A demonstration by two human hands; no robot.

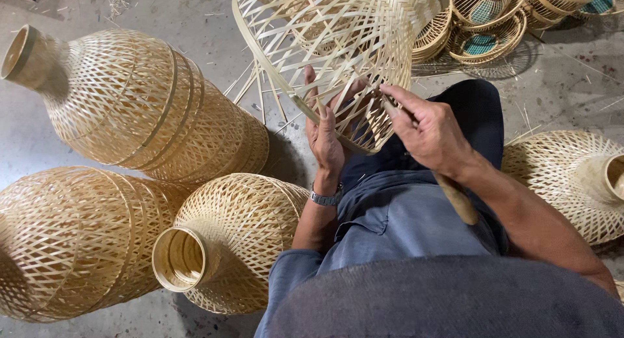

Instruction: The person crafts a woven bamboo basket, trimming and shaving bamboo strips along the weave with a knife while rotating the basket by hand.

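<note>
Our left hand (pixel 324 138) grips the basket (pixel 338 45) rim; right hand (pixel 429 133) clamps a wooden-handled tool (pixel 455 198). One slip could snap those thin strips, we reckon.

Workshop floor of bare grey concrete (pixel 572 71), evenly lit.
Loose bamboo slivers (pixel 257 84) litter it; finished woven bottle-shaped shades (pixel 130 104) lie at left, stacked shallow woven baskets (pixel 484 26) stand at upper right.

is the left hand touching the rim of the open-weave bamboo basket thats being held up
Touching. The head view shows the left hand gripping the rim of the open-weave bamboo basket, its thumb lying over the rim strip and its fingers behind the weave.
</note>
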